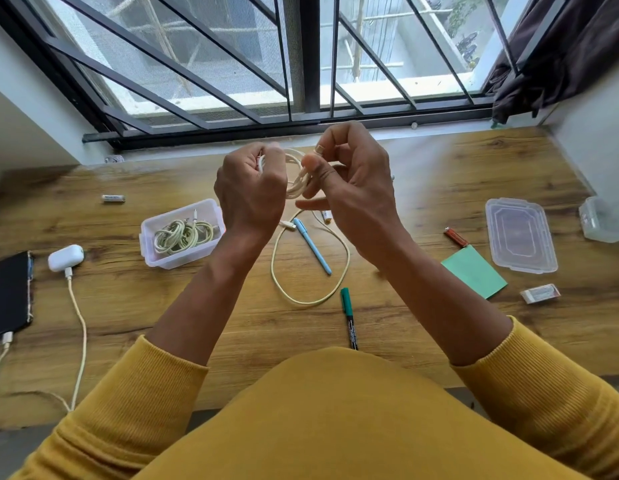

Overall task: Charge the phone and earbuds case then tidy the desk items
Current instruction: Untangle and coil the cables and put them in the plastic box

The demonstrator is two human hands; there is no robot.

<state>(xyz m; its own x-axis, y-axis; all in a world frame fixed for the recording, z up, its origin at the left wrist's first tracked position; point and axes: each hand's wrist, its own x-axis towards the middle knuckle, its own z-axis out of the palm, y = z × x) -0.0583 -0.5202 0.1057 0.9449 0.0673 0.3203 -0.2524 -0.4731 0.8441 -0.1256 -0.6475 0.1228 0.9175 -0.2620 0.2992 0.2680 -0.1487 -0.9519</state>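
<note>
Both hands mid-frame coiling cream cable [309, 271]: left hand [250, 194] fist grips the loops, right hand [353, 188] pinches a strand. Tail loops on desk [422, 168] below. Light, floppy, springy; pinch the crossing or coils unwind

Both hands are held up over the wooden surface [422, 188] near the window. The left hand [250, 188] is gripping one side of a cream cable [309, 268], and the right hand [353, 188] is pinching its coils; the loose end is hanging down and looping on the surface around a blue pen [313, 247]. To the left, a clear box [216, 211] is holding another coiled cable. At the far left, a phone [8, 296] and a white earbuds case [65, 258] are each lying with a cable plugged in. A green marker [348, 317] is lying near the person, and a green notepad [474, 271] and a clear lid [521, 235] are lying to the right.
</note>
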